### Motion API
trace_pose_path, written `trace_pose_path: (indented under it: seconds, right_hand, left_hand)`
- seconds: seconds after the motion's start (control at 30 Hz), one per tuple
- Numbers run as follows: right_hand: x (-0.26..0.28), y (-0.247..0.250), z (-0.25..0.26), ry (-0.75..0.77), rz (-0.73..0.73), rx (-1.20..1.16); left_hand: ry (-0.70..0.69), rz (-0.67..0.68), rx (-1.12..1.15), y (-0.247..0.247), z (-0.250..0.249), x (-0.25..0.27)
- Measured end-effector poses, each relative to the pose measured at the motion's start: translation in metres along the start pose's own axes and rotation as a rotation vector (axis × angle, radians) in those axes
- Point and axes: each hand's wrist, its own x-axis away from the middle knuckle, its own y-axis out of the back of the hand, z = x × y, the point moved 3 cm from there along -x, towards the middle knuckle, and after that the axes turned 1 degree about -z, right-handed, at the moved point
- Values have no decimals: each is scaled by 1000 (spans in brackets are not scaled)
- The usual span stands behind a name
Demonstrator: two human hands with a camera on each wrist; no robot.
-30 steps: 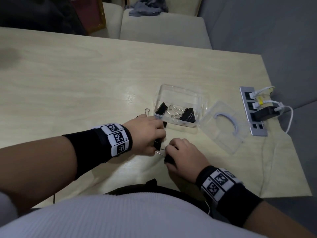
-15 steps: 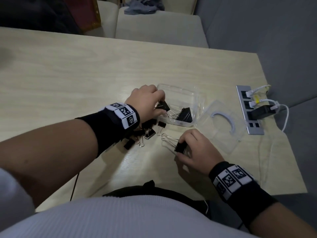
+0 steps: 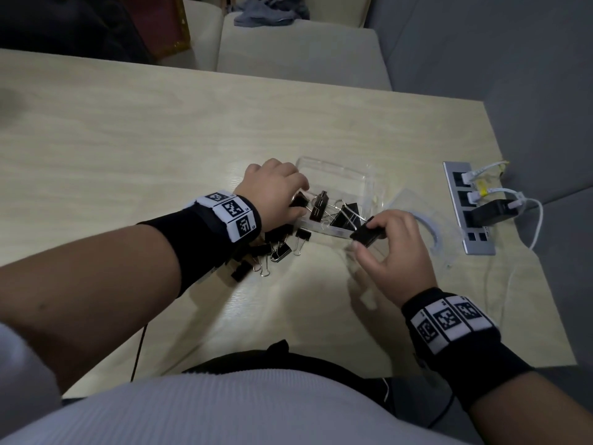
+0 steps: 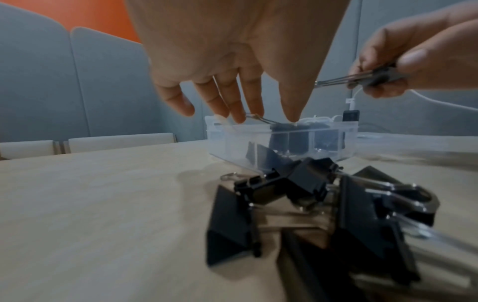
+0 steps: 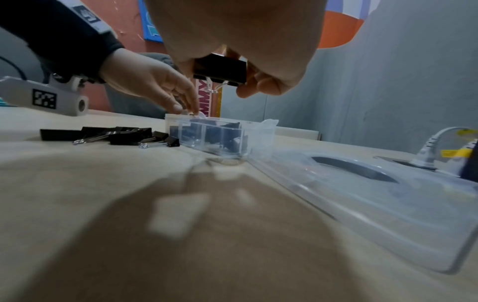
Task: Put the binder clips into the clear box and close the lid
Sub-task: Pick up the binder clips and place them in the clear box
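The clear box [image 3: 333,164] stands open mid-table with several black binder clips [image 3: 348,213] inside. Its lid [image 3: 449,229] lies flat to its right. My left hand [image 3: 298,200] hangs over the box's left end with fingers straight and pointing down; its fingertips [image 4: 239,119] touch the wire handle of a clip in the box. My right hand [image 3: 364,235] pinches a black binder clip [image 5: 220,70] between thumb and fingers, in the air at the box's near right corner. A pile of loose clips [image 3: 279,248] lies on the table under my left wrist.
A grey power strip [image 3: 468,207] with white cables and a black plug is set into the table right of the lid, near the table's right edge. Pale chairs [image 3: 301,49] stand behind the table. A dark cable [image 3: 138,351] hangs at the near edge.
My left hand went from the pile to the box and its fingers have straightened. My right hand has lifted its clip off the table up to the box's near right corner.
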Motion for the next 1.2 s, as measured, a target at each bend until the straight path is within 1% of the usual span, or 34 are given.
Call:
trace_pose_path:
  seconds: [0.13,0.2,0.33,0.5,0.6,0.67,0.73,0.87,1.07,1.13,1.2]
  right_hand:
    - [-15,3,3,-55,-42,19]
    - [-22,2,4,-78,-37,31]
    - [-32,-5,8,-73,9,88]
    - [-36,-13,12,-90,85,118]
    - [-38,-11,13,-143,70,90]
    - [-40,-7,13,-177,61,77]
    - [-42,-5,12,-189,66,79]
    - [-44,-4,10,-185,91,94]
    - [-47,-1,13,-169,64,75]
    - [-48,1,14,-162,54,64]
    - [-49,3,15,-170,37,35]
  left_hand:
    - [-64,-8,-105,-5,2,5]
    - [-81,8,-146,-8,0,5]
    - [-117,26,-228,-10,-4,3]
    - [-105,-23,-148,-5,-9,1]
    - [-203,14,-179,-11,-13,4]
    - [-241,51,-230,-17,-13,6]
    - [-249,80,-263,-19,-12,6]
    - [-261,73,-319,-20,-14,5]
    - [-283,123,-407,-18,-19,1]
    - [-264,143,-394,-14,-21,-2]
    - [-213,165,-300,-9,-20,-4]
